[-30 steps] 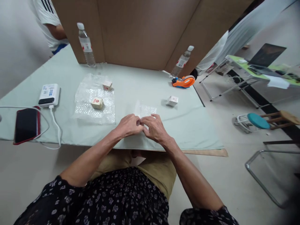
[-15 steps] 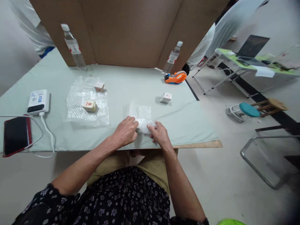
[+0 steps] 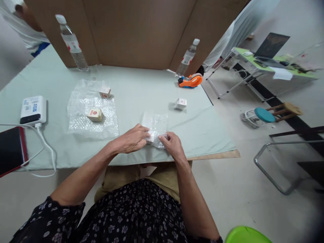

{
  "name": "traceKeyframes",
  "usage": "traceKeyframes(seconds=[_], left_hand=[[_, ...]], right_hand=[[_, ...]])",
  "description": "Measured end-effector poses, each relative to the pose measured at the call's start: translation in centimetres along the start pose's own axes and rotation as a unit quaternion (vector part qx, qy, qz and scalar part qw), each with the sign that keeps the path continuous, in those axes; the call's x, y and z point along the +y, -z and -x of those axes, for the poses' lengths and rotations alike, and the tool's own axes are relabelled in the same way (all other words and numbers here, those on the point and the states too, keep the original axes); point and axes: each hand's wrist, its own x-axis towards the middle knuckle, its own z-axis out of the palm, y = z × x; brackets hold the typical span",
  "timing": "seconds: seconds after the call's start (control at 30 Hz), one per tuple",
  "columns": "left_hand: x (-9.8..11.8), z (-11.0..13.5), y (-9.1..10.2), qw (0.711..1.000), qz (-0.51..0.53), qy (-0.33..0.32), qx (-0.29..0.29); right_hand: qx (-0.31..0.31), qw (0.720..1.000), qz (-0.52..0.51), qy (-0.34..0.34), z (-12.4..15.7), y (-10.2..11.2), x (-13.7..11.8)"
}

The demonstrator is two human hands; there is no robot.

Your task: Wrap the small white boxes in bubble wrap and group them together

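Near the front edge of the table, a small white box (image 3: 150, 137) lies on a sheet of bubble wrap (image 3: 160, 125), partly hidden by my fingers and the film. My left hand (image 3: 135, 139) reaches in from the left, its fingers closed on the box's left side. At the right, my right hand (image 3: 172, 143) pinches the near edge of the wrap between thumb and fingers. Left of my hands, two more small boxes, a cream one (image 3: 95, 115) and another behind it (image 3: 105, 92), rest on bubble wrap sheets (image 3: 81, 125). A wrapped small box (image 3: 181, 103) stands farther right.
An orange tape dispenser (image 3: 191, 81) sits at the back right, near a water bottle (image 3: 187, 59). Another bottle (image 3: 74, 45) stands back left before the cardboard panel (image 3: 139, 33). A power bank (image 3: 33, 109) and a cabled phone (image 3: 11, 148) lie at the left.
My left hand has flattened and its fingers have shifted onto the box, which shows more now. The wrap's near part has moved slightly under my right hand. The camera view has shifted a little.
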Motion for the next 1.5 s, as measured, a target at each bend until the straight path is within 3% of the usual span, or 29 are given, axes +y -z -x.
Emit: traceKeyframes(seconds=[0.2,0.33,0.5,0.67,0.9,1.17,1.37,1.43,1.5], left_hand=[[1.1,-0.1,-2.1,0.996,-0.074,0.042,0.018],[1.6,-0.9,-3.6,0.987,-0.15,0.062,0.023],[1.5,-1.5,-3.9,0.982,-0.175,0.058,0.032],[0.9,-1.5,-4.1,0.986,-0.157,0.039,0.042],[-0.2,-1.1,-6.0,0.985,-0.036,0.036,0.162],[-0.5,-1.1,-7.5,0.976,-0.028,0.045,0.214],[-0.2,-1.2,-8.5,0.96,-0.003,0.071,0.272],[-0.1,-1.2,-8.6,0.954,0.028,0.078,0.287],[-0.1,-1.2,-8.4,0.95,0.06,0.078,0.296]], right_hand=[[0.046,0.995,-0.083,-0.016,0.1,-1.0,-1.0],[0.046,0.991,-0.123,-0.025,-0.1,-1.3,-1.1],[0.032,0.983,-0.182,-0.021,0.2,-1.3,-1.6],[0.031,0.995,-0.094,0.028,1.2,-1.0,-3.6],[0.024,0.996,-0.016,0.084,1.7,-0.3,-3.6],[-0.029,0.997,-0.013,0.072,1.5,-0.1,-4.9],[-0.204,0.97,-0.133,0.009,0.8,1.4,-4.1],[-0.225,0.965,-0.129,0.026,0.7,1.6,-3.7],[-0.199,0.975,-0.064,0.079,0.8,1.5,-3.7]])
